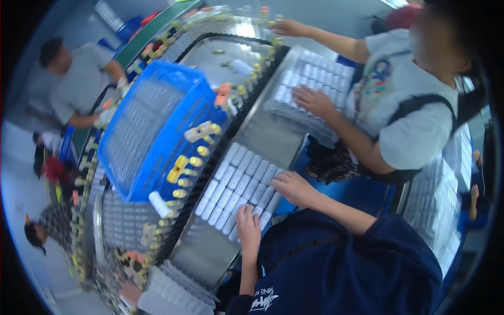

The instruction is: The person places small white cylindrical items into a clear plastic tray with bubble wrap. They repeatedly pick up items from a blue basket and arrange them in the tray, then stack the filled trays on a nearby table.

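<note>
Two bare hands at a block of white pieces [239, 184], which lies on the bare metal worktop between the conveyor edge [205, 184] and the wearer's body. Pieces: short rounded bars, smooth, dull sheen, each with a small dark mark; packed side by side in slanting rows. Whether a tray sits under them, cannot tell. Worktop [275, 137]: grey sheet metal, soft reflections. Conveyor edge dark, toothed, curving round; along it stand small yellow-topped containers [196, 161], cylindrical, near one another. Among them a yellow lobed holder [178, 169] and a pale one of similar outline. Beyond, a blue plastic crate [199, 102], stiff-walled, filled with thin clear sheets, ridged on edge. Lower left, a stack of translucent moulded trays [176, 291].

Left hand [249, 226]: forearm rising almost straight from the lower edge, fingers forward, tips at the block's near side. Right hand [295, 188]: forearm slanting in from lower right, palm down, fingers loosely spread over the block's right margin. Whether either pinches a piece, cannot tell; blur, and fingertips partly hidden.

Upper right, a co-worker in a white shirt [399, 100], one hand on a similar white set in clear plastic, the other arm stretched toward the conveyor.
</note>
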### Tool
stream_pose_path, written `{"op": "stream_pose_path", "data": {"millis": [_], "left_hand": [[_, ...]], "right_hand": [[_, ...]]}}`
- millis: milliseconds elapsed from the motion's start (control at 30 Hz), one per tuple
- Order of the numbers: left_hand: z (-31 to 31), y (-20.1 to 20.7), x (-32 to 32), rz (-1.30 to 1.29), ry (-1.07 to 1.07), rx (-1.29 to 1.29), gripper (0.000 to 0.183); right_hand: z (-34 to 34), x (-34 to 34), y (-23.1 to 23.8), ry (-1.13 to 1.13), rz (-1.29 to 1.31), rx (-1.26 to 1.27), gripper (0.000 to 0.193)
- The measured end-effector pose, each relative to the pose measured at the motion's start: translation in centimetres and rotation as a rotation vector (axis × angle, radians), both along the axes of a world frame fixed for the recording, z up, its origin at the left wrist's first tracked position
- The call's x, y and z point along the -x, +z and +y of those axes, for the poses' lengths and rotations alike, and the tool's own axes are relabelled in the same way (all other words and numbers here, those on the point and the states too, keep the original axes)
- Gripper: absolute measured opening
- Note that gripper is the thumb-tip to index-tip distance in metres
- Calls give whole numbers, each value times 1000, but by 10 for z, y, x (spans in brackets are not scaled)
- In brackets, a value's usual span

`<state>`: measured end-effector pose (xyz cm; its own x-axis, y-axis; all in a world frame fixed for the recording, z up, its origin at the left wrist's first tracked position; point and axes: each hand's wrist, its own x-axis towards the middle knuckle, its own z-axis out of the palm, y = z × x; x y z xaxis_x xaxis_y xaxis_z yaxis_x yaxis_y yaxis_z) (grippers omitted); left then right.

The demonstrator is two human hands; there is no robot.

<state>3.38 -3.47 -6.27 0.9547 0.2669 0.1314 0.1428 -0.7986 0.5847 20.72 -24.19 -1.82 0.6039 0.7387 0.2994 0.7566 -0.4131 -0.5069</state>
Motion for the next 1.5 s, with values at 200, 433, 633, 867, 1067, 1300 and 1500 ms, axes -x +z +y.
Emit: {"op": "stream_pose_path", "data": {"millis": [200, 433, 633, 867, 1067, 1300, 1500], "left_hand": [[12, -25, -7, -41, 144, -47, 35], [18, 4, -4, -232, 189, -60, 34], [42, 117, -58, -633, 394, 906, 39], [92, 113, -117, -996, 737, 811, 38], [144, 162, -86, -508, 868, 380, 37], [141, 157, -93, -147, 982, -291, 36], [134, 145, -63, -100, 1097, -378, 60]], "right_hand": [[57, -48, -59, 248, -166, 317, 32], [58, -72, -52, 410, -259, 368, 33], [49, -73, -27, 379, -227, 196, 33], [38, -48, 54, 137, 203, 27, 30], [36, -58, 58, 139, 306, -66, 31], [51, -77, 66, 190, 399, -71, 30], [59, -95, 66, 166, 449, -187, 26]]}}
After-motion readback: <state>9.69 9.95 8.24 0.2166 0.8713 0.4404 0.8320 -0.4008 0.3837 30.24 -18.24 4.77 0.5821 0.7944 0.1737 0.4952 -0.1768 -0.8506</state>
